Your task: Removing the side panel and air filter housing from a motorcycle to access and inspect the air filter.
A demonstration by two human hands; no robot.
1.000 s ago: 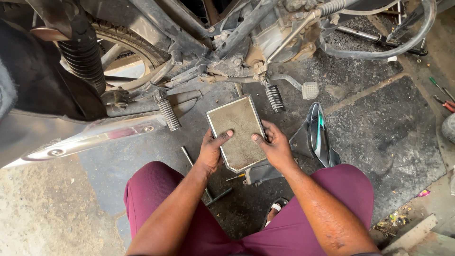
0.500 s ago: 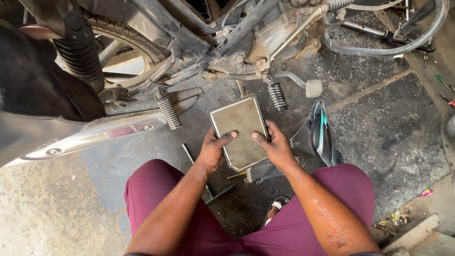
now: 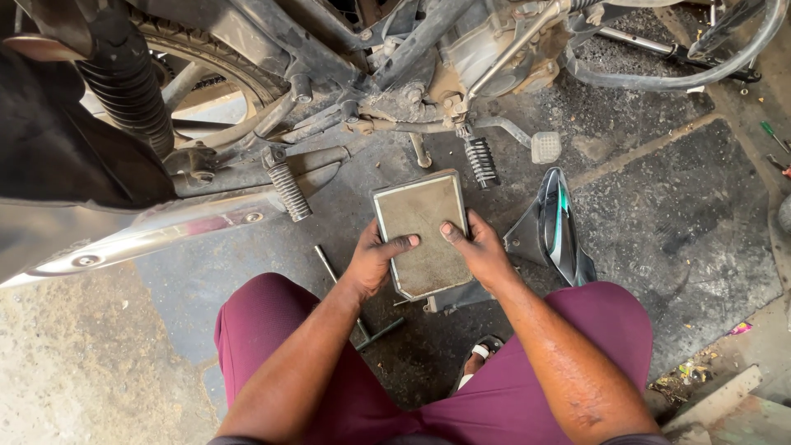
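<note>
Both my hands hold a flat rectangular dusty air filter (image 3: 422, 222) with a grey frame, over the oily ground in front of my knees. My left hand (image 3: 375, 257) grips its left edge with the thumb across the face. My right hand (image 3: 482, 251) grips the right edge, thumb also on the face. Just beyond the filter stands a motorcycle (image 3: 395, 66), its engine and footpegs close above the filter's far edge.
A chrome exhaust pipe (image 3: 140, 235) runs along the left. A black and green body panel (image 3: 560, 231) lies to the right of my right hand. A T-shaped wrench (image 3: 342, 288) lies under my left arm. Screwdrivers (image 3: 773, 136) lie at the far right.
My thumbs have slid inward across the filter's face, and the filter sits slightly closer to me. The view has shifted a little.
</note>
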